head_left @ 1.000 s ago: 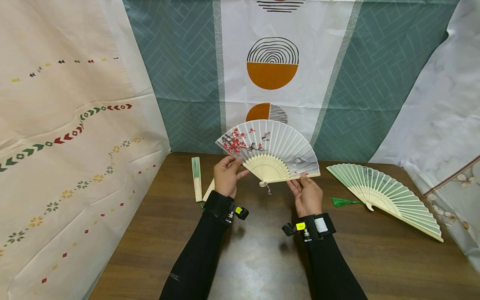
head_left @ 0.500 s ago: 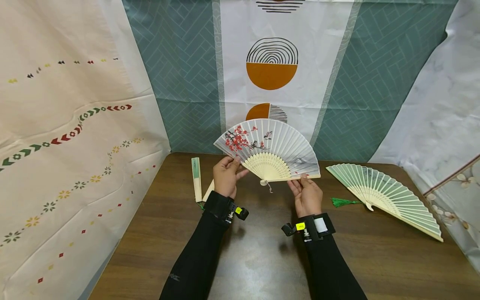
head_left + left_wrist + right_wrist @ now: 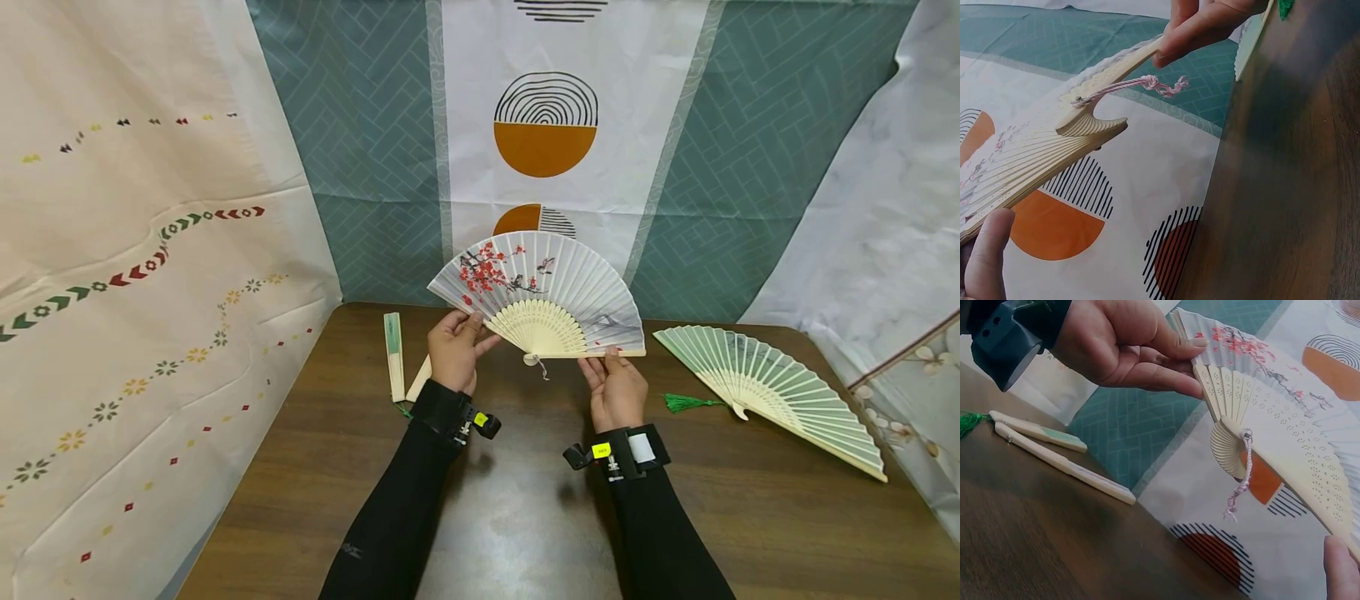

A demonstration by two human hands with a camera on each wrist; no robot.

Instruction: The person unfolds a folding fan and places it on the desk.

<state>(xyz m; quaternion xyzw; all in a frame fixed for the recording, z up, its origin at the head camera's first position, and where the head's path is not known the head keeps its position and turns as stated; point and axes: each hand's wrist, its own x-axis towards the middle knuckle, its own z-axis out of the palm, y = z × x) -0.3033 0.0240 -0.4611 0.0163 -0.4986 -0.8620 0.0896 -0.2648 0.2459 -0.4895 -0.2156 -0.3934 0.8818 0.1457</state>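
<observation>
Spread wide above the table is a white folding fan (image 3: 551, 283) with red blossoms, small birds and pale pierced ribs. My left hand (image 3: 453, 350) pinches its left outer rib, thumb in front. At the lower right, my right hand (image 3: 617, 392) holds the other outer rib between thumb and fingers. A pink knotted cord (image 3: 1242, 478) hangs from the fan's pivot, clear in both wrist views. In the left wrist view the right-hand fingers (image 3: 1197, 31) grip the far rib, while the left thumb (image 3: 990, 256) presses the near one.
An open green fan (image 3: 780, 392) with a green tassel (image 3: 686, 404) lies on the table (image 3: 525, 500) at right. Two folded fans, one green-topped (image 3: 393, 358) and one pale (image 3: 1066, 462), lie behind my left hand. Patterned cloths (image 3: 375, 167) hang at the back and sides.
The blossom fan has shifted slightly up and right and tilted a little, showing its face more squarely. Both hands keep their hold and have barely moved.
</observation>
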